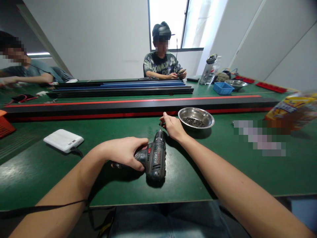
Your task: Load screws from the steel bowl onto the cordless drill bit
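A black cordless drill (156, 158) lies on its side over the green table, its bit (160, 126) pointing away from me. My left hand (127, 152) is wrapped around the drill's grip. At the bit's tip, the fingers of my right hand (172, 126) are bent together; whether they pinch a small screw there is too small to tell. Just right of that hand stands a steel bowl (196, 114), its bottom covered with small dark screws (193, 122). Behind the bit runs a long black bar with red edges (138, 107).
A white power bank (63, 140) with a black cable lies to the left, near an orange basket (7, 124). Farther back are several long dark strips (121, 88), a blue basket (223, 88) and a bottle (208, 69). A snack bag (293, 110) stands right. Two people sit beyond.
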Tool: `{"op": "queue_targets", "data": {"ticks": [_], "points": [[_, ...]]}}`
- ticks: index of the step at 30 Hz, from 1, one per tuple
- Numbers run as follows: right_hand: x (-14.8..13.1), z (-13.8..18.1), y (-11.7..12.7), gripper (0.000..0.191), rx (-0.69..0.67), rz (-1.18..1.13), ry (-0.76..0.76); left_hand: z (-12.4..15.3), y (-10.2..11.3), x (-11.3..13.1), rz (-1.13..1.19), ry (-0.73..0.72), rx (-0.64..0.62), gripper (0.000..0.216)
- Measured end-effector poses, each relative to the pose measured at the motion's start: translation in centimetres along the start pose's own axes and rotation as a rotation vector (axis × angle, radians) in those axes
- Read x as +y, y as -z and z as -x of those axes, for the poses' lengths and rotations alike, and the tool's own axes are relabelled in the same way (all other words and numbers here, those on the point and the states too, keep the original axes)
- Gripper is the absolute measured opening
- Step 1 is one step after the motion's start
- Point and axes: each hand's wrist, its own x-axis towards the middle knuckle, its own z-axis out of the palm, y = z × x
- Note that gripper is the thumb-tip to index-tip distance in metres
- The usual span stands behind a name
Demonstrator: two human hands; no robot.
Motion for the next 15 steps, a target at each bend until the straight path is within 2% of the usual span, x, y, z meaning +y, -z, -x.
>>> {"op": "queue_targets", "data": {"ticks": [15], "points": [[-0.45,0.19,0.28,0.072,-0.008,0.015,0.009,-0.01,0.1,0.26,-0.007,0.029,-0.017,0.057]]}}
